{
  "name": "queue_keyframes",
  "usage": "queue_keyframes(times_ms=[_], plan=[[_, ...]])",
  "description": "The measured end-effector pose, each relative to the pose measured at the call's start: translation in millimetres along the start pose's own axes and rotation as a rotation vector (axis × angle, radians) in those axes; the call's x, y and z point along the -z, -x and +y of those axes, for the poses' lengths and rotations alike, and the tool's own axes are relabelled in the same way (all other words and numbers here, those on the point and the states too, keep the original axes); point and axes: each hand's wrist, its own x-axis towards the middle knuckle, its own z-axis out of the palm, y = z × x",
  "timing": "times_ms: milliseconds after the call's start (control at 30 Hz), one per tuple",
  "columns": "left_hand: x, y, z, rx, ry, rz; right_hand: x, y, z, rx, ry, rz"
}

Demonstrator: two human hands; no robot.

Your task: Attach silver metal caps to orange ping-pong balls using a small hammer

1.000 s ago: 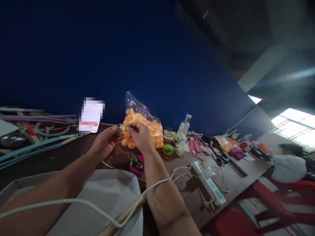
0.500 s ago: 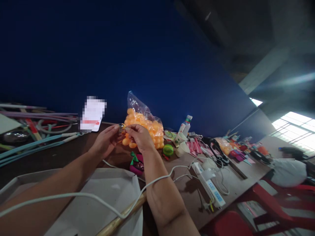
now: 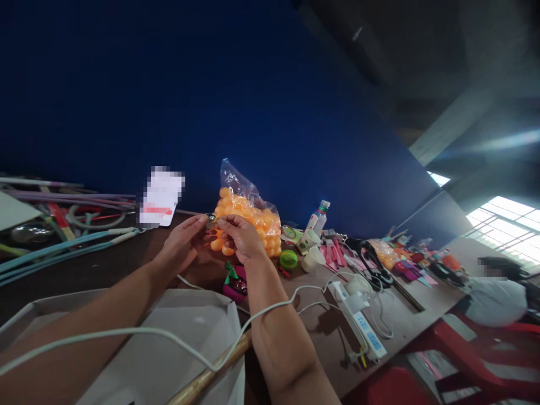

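Observation:
My left hand [image 3: 182, 244] and my right hand [image 3: 240, 239] meet above the brown table [image 3: 320, 315], fingertips pinched together on a small dark round object [image 3: 210, 220] that I cannot name. Right behind the hands stands a clear plastic bag of orange balls [image 3: 248, 211]. A pink and green toy piece [image 3: 235, 281] lies on the table below my right wrist. A white cable [image 3: 169, 337] drapes across my right forearm.
A white paper-lined tray [image 3: 177, 343] and a wooden stick [image 3: 206, 377] lie near me. Teal and purple rods [image 3: 63, 247] lie at left. A green disc [image 3: 288, 258], bottle [image 3: 318, 216], power strip [image 3: 363, 326], coloured parts and a seated person [image 3: 493, 292] are at right.
Both hands stay pinched on the small object in front of the bag; they have shifted only slightly as the view tilted.

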Motion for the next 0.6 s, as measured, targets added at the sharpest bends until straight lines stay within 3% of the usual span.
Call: queue_keyframes(times_ms=[600], plan=[[2.1,-1.2,-2.6,0.001,-0.03,-0.007,-1.0,0.8,-1.9,-0.024,-0.032,-0.008]])
